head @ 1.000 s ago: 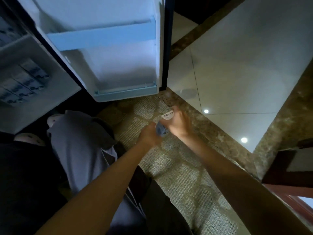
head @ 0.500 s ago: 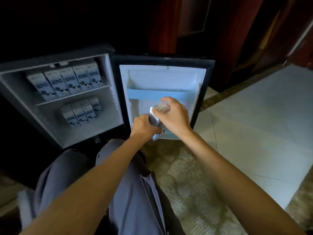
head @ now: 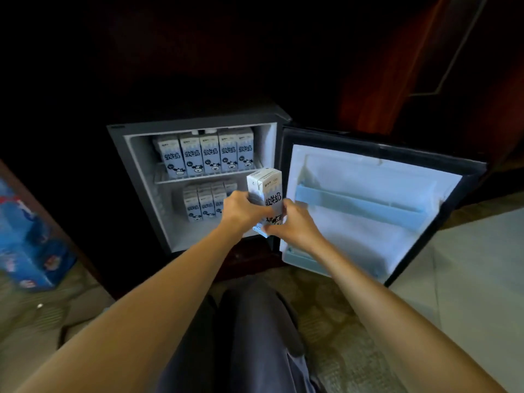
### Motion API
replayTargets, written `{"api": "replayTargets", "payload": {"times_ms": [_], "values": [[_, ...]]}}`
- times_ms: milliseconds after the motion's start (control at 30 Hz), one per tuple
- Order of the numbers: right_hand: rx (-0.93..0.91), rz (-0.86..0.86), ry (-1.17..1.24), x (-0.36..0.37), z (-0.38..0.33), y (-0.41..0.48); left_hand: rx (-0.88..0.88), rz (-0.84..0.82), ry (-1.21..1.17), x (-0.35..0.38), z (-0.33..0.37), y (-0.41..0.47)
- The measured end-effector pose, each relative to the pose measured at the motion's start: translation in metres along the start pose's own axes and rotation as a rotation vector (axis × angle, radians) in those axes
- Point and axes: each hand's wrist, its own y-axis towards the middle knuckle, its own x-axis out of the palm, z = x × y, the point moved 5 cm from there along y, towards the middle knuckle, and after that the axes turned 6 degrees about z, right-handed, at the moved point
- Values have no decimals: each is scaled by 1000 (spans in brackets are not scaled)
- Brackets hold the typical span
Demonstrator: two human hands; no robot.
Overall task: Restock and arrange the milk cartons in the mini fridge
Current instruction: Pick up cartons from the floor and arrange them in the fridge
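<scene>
I hold one white and blue milk carton (head: 266, 191) upright in front of the open mini fridge (head: 141, 177). My left hand (head: 241, 209) grips its left side and my right hand (head: 292, 222) grips its lower right edge. The carton sits level with the lower compartment's right end. A row of several cartons (head: 204, 154) fills the wire upper shelf. Several more cartons (head: 204, 201) stand at the back of the lower compartment, partly hidden behind my left hand.
The fridge door (head: 368, 211) hangs open to the right, with a pale blue shelf rail (head: 357, 205). A blue printed case (head: 25, 251) lies on the floor at the left. My knees (head: 255, 321) are below the fridge. Pale tiles (head: 467, 293) lie to the right.
The view swung from the floor and door up to the fridge front. Both hands carried the carton from the rug, past the door, leftward to the lower compartment's opening.
</scene>
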Motion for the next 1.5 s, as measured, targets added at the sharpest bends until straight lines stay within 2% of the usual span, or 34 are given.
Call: {"api": "replayTargets", "payload": {"times_ms": [167, 367, 633, 800, 933, 1200, 1333, 1500], "values": [[40, 31, -66, 48, -6, 46, -108, 18, -36, -13, -34, 48], [88, -6, -108, 106, 13, 112, -124, -124, 4, -14, -78, 123], [271, 22, -15, 177, 61, 201, -166, -170, 342, -23, -148, 219], [332, 62, 14, 207, 84, 240, -98, -203, 560, -12, -178, 252], [412, 135, 73, 224, 109, 264, -2, -157, 678, -3, -193, 274], [453, 157, 57, 252, 131, 292, 317, -180, 950, 27, -205, 299], [485, 167, 123, 266, 130, 300, 345, -187, 1013, 28, -213, 309], [437, 167, 154, 271, 124, 306, 364, -198, 1025, 25, -218, 312]]}}
